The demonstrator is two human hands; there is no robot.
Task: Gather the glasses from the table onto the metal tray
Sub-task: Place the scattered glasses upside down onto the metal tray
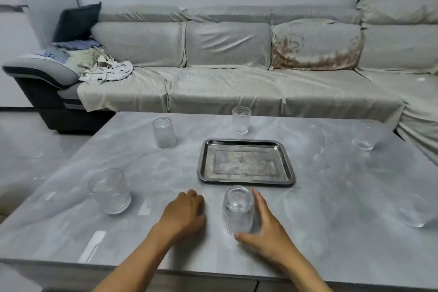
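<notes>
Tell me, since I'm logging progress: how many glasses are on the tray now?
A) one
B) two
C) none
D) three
C: the tray is bare, and the nearest glass stands on the table just short of it, with the right hand open around it.

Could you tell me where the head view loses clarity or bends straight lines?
Head view: wide-angle bowing curves the sofa and table edges; the two right-side glasses smear near the frame edge; the metal tray mirrors soft glare.
</notes>
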